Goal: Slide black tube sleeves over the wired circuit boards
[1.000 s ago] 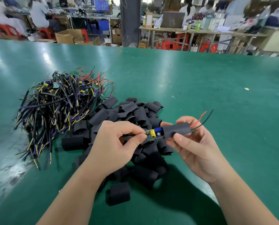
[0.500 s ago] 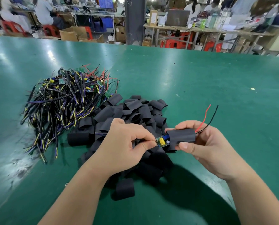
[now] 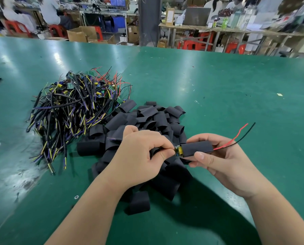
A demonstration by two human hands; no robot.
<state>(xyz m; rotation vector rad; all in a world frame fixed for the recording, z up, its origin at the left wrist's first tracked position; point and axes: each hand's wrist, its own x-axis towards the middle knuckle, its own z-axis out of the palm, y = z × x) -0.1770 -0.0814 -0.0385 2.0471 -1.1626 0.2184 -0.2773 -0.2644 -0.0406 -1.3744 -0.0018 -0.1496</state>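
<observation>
Way off to the left of both hands there's a tangled heap of wired circuit boards [image 3: 77,110], black, yellow and purple leads everywhere, sitting on the green table [image 3: 218,89]. Next to it, right behind and under the hands, is a pile of black tube sleeves [image 3: 147,121]. The left hand [image 3: 140,156] is pinched shut, thumb and forefinger on the end of a small circuit board [image 3: 179,150] with a yellow part showing. Just right of that, the right hand [image 3: 222,160] is clamped around one black sleeve [image 3: 197,148] that already covers most of the board. A red wire [image 3: 236,137] and a black wire [image 3: 245,133] poke out the sleeve's far right end, past the right hand's fingers.
</observation>
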